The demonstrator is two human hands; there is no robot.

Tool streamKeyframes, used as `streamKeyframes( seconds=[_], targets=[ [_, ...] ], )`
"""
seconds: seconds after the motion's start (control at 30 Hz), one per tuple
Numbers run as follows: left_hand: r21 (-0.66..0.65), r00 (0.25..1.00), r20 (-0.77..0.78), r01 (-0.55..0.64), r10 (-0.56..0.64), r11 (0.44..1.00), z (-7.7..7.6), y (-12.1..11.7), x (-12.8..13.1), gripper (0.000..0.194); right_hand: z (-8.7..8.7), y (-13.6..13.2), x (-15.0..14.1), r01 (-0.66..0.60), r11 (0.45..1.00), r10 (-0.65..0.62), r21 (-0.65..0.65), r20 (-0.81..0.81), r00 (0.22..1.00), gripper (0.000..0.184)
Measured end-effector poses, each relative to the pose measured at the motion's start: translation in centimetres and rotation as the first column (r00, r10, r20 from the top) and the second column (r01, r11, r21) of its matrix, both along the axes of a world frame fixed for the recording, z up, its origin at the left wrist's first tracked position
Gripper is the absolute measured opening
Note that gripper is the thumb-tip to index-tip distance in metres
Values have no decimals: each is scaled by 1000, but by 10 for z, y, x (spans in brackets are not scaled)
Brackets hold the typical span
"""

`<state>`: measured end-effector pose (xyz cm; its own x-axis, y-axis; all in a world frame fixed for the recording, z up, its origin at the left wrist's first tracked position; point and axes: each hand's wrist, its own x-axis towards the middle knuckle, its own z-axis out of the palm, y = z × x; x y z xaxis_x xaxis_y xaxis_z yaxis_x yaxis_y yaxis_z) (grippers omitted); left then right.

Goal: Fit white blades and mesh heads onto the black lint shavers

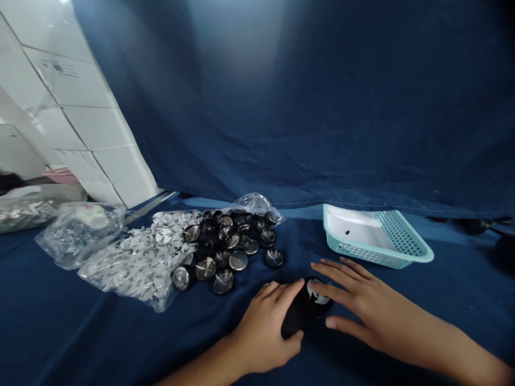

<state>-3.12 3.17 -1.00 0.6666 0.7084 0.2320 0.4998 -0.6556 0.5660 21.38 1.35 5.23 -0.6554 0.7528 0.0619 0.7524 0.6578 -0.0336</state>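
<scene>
Two bare hands flank one black disc [298,313]: left hand [261,332] lying over it, grip unclear; right hand [362,303] open, fingers beside its white piece [317,292]. Beyond the disc sit one teal basket [376,238] and one heap of mesh-topped discs [237,260].

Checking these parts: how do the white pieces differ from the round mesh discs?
The white pieces are pale, small and angular; the round mesh discs are dark with metallic tops. The white pieces lie in a clear plastic bag; the discs sit loose on the blue cloth. Both form crowded heaps.
</scene>
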Motion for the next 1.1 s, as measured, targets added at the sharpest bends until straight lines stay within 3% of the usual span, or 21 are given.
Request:
streamKeyframes(
  seconds=[0.27, 0.5, 0.67, 0.83, 1.1],
  targets=[
    [-12, 1000, -3, 1, -1, 1000, 1, 0, 0, 82, -7, 4, 2, 12, 982, -10, 186, -13, 1000, 45],
    [-19, 1000, -7, 7, -7, 1000, 2, 0, 0, 83, 3, -2, 2, -9, 988, 8, 152, 8, 1000, 38],
    [-21, 1000, -17, 4, -4, 1000, 2, 0, -1, 83, 8, -10, -1, -61, 993, 61, 104, 5, 998, 45],
    [-19, 1000, -18, 7, -7, 1000, 2, 0, -1, 82, 6, -9, -5, -63, 991, 58, 116, 39, 998, 50],
    [-1, 1000, -28, -2, 2, 1000, 1, 0, 0, 81, -3, -2, -8, -24, 977, 21, 210, 20, 1000, 39]
  ],
)
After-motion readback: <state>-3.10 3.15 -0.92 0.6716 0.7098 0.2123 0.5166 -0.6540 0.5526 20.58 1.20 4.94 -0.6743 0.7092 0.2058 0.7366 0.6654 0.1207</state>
